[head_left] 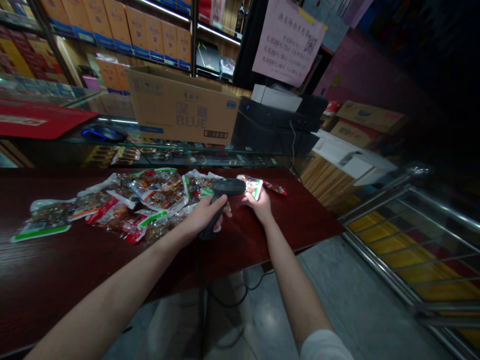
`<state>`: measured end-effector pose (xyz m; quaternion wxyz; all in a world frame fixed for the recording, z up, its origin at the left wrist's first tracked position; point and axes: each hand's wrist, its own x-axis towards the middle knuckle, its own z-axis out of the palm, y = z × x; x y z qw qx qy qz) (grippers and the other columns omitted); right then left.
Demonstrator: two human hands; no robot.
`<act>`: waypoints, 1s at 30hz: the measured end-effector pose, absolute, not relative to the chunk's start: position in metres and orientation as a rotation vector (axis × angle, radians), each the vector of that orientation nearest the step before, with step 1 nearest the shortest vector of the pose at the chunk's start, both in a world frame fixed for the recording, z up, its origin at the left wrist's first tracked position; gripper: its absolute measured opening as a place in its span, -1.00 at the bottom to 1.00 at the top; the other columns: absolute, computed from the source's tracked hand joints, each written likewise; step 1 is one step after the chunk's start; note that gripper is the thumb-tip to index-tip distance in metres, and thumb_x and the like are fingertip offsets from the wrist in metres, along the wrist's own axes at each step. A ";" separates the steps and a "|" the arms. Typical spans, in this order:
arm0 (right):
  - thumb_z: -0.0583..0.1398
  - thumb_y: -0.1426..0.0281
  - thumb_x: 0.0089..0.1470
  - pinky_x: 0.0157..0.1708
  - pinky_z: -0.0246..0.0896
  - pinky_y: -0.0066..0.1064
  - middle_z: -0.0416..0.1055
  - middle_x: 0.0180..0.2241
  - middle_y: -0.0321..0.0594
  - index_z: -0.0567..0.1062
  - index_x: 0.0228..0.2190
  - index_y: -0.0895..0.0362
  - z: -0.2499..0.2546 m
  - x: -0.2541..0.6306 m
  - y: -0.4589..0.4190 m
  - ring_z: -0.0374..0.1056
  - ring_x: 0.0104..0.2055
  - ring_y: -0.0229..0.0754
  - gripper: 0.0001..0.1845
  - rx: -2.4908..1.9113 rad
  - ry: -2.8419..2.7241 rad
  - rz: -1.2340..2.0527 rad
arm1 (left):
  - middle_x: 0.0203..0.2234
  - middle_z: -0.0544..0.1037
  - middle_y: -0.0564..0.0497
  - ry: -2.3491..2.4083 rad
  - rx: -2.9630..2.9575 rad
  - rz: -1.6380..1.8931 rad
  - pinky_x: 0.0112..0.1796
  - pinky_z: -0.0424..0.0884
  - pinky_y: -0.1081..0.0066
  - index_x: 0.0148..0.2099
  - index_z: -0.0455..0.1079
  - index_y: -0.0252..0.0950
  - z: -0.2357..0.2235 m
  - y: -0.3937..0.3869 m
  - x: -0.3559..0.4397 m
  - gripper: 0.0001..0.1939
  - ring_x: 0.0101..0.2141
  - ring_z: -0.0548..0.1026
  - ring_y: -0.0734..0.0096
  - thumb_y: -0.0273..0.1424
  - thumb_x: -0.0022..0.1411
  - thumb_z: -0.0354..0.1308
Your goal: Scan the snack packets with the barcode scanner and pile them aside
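A small, brightly lit packet (254, 186) is above the right part of the dark red surface (258, 235), pinched by the fingers of the right hand (261, 205). Just left, a black scanner (229, 186) points at it, its handle wrapped by the curled fingers of the left hand (205, 216). A red packet (275, 188) lies to the right; a pile of packets (159, 192) spreads left. Beyond, a cardboard box (180, 107) stands left of a black printer (275, 125).

The scanner (229, 187) is black with a green light (225, 179). The table (243, 237) is dark reddish-brown; packets (159, 192) at left look brownish, some green-edged.
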<state>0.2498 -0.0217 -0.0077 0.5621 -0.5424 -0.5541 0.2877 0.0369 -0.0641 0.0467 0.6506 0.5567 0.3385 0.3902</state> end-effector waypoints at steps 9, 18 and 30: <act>0.23 0.27 -0.09 -0.20 0.28 -0.31 0.49 -0.35 -0.21 0.39 -0.33 0.12 -0.011 0.269 -0.016 0.42 -0.32 -0.12 -0.74 -1.431 -1.231 0.378 | -0.73 0.39 0.13 0.760 1.231 0.955 -0.72 0.14 0.52 -0.27 0.24 -0.31 0.051 -0.063 0.030 -0.42 -0.77 0.25 0.57 0.15 0.02 0.13; 0.16 0.25 0.04 0.02 0.06 0.05 0.42 -0.06 0.19 0.01 0.17 0.26 -0.006 0.291 -0.022 0.32 0.02 0.19 -0.24 -2.083 -0.921 -0.010 | -0.78 0.31 0.14 0.878 1.179 1.043 -0.71 0.07 0.53 -0.34 0.28 -0.33 0.064 -0.045 -0.004 -0.47 -0.76 0.22 0.58 0.11 0.08 0.11; 0.35 0.22 -0.19 -0.10 0.24 -0.16 0.45 -0.31 -0.17 0.43 -0.29 0.16 -0.021 0.221 0.021 0.36 -0.23 -0.09 -0.58 -1.372 -1.293 0.797 | -0.81 0.30 0.13 0.948 1.205 1.033 -0.71 0.06 0.53 -0.36 0.29 -0.34 0.061 -0.034 -0.014 -0.44 -0.76 0.23 0.56 0.12 0.03 0.13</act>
